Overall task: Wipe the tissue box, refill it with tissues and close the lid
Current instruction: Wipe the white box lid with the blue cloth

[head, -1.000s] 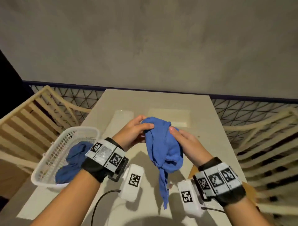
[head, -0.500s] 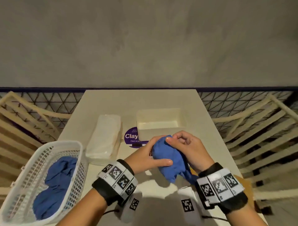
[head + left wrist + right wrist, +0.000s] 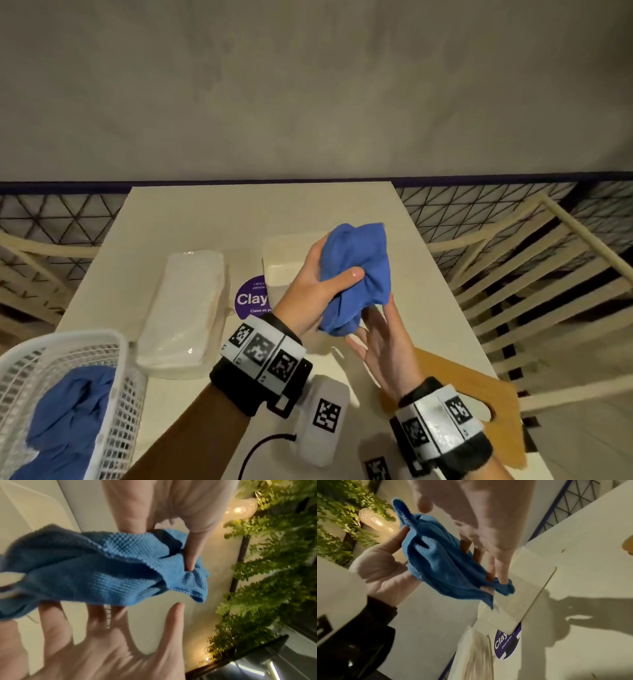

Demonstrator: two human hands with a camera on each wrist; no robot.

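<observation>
My left hand [image 3: 329, 270] grips a bunched blue cloth [image 3: 356, 274] in the air, thumb across its front, just above the near right part of the open white tissue box [image 3: 279, 253]. My right hand [image 3: 380, 325] lies open below the cloth, straight fingers touching its hanging end. In the left wrist view the left hand [image 3: 163, 538] pinches the cloth [image 3: 120, 566]. The right wrist view shows the cloth [image 3: 447, 568] above the box [image 3: 530, 588]. A plastic-wrapped tissue pack [image 3: 185, 301] lies left of the box. The wooden lid [image 3: 462, 387] lies flat at the table's right edge.
A white mesh basket [image 3: 113, 346] holding more blue cloths stands at the near left corner. A purple round sticker [image 3: 251, 299] sits between pack and box. Slatted chairs [image 3: 534, 281] flank the table on both sides. A grey wall rises behind.
The cloth went from hanging loose to bunched, then rose up and right over the box. My right hand let go of it and opened beneath it.
</observation>
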